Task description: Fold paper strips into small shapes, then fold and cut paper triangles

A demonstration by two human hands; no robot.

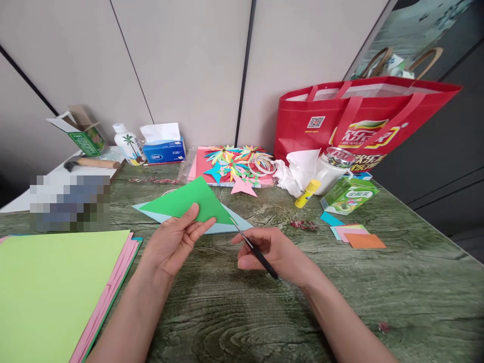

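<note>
A bright green sheet of paper [189, 199], triangular in outline, is pinched in my left hand [176, 239] near its lower edge. My right hand [264, 249] grips a pair of scissors [260, 258] with black handles. Their blades meet the right corner of the green paper; whether they have cut into it I cannot tell. Behind and below the green paper lies a light blue paper [236, 219] on the table. My right fingers wrap round the handles, partly hiding them.
A stack of coloured paper [64, 292] lies at the left. Folded paper stars [230, 164], a tissue box [164, 151], a bottle [128, 143] and a hammer [94, 162] stand or lie at the back. Rightward are a glue stick [307, 193], mug [333, 171], green carton [350, 195], paper pieces [366, 240] and red bag [313, 118].
</note>
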